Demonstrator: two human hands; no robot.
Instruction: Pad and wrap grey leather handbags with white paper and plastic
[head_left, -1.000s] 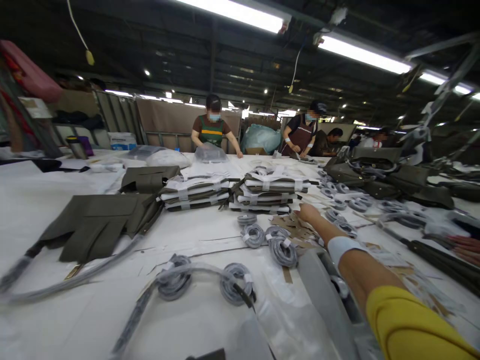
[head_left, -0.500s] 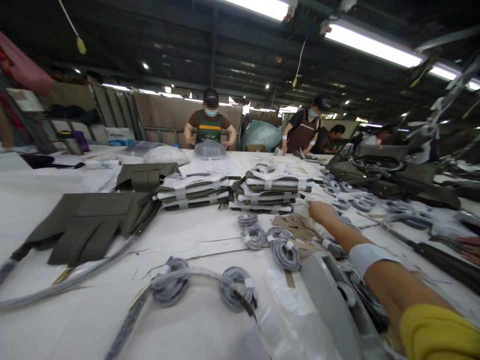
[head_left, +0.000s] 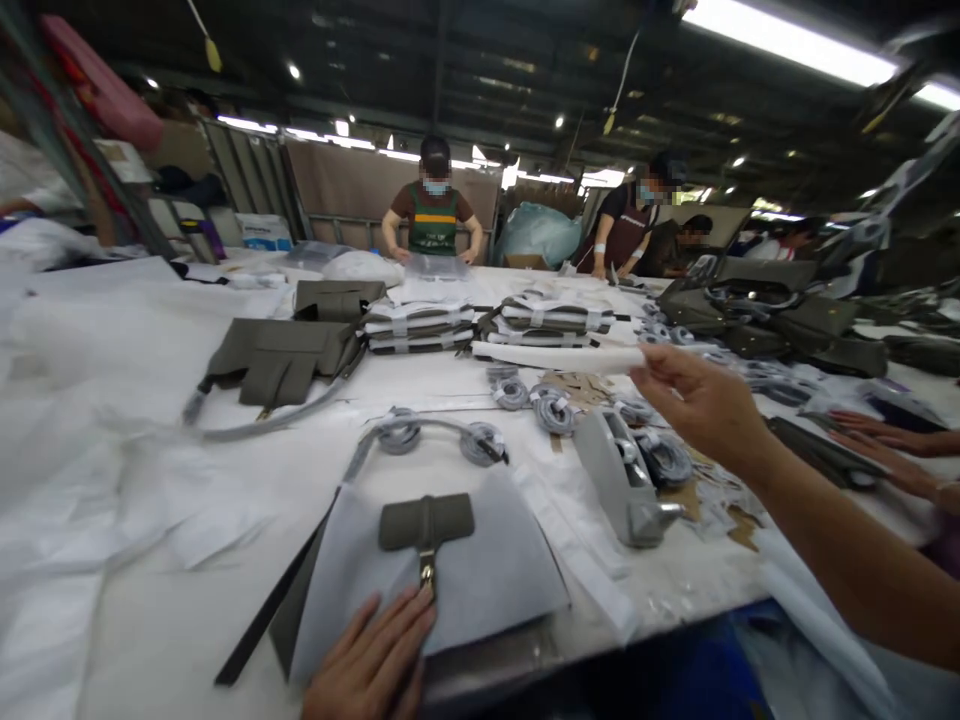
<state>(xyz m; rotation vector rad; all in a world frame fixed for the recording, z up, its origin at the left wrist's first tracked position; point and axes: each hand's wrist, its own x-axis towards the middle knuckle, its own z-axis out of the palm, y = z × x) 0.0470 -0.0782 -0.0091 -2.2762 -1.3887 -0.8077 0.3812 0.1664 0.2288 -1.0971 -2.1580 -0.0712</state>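
Observation:
Low in the view, my left hand (head_left: pixel 375 660) lies flat with fingers stretched out on the front of an olive handbag, touching the lower end of its metal clasp (head_left: pixel 427 572). A pale grey sheet (head_left: pixel 495 560) covers most of the bag around an olive tab (head_left: pixel 427 522). The bag's wrapped handle (head_left: pixel 360 455) arches up behind it, and a dark strap hangs off its left side. Farther right, my right hand (head_left: pixel 694 400) pinches one end of a long white strip (head_left: pixel 559 357), held level above the table. The strip's material I cannot make out.
A grey tape dispenser (head_left: pixel 619 485) stands right of the bag, near wrapped coils (head_left: pixel 553 408). Stacked wrapped pieces (head_left: pixel 420 325) and another olive bag (head_left: pixel 285 350) lie farther back. A co-worker's hands (head_left: pixel 885 440) are at the right edge; two masked people work across the table.
The view has shifted, and the sheet-covered bag with my left hand on it now shows. A white strip is now in my right hand. The arm with a white wristband and yellow sleeve no longer shows.

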